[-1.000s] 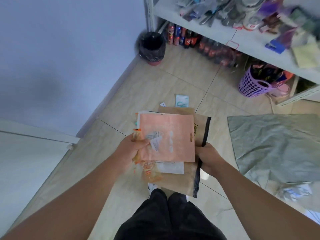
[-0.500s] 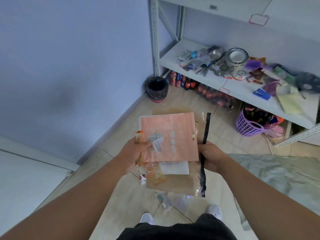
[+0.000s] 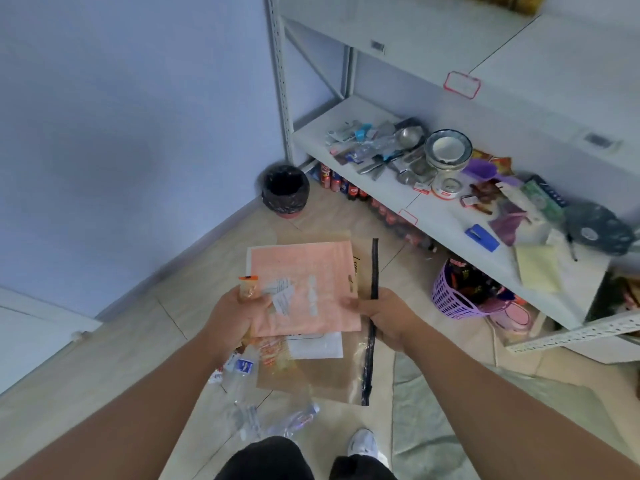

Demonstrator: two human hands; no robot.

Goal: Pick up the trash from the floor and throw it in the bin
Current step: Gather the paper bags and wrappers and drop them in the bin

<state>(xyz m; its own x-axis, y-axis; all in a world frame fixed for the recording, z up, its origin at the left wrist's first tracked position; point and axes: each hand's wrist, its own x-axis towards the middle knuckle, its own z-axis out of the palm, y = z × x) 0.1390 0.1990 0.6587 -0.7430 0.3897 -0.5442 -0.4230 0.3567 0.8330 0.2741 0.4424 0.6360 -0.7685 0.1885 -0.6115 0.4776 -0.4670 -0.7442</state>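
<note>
Standing taller now, we clamp both hands, left hand (image 3: 232,315) and right hand (image 3: 388,318), on the trash stack (image 3: 304,292); next, we judge, carry it to the bin (image 3: 285,190).

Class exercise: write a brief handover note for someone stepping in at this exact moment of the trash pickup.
Left hand: gripping the stack's left edge, thumb on the pink packet.
Right hand: gripping the right edge at the brown zip bag.
Bin: black-lined, in the corner by the shelf, ahead.
Done: packets gathered in hand.
Left: clear plastic wrappers on the floor near the feet; carry everything to the bin and drop it in.
</note>
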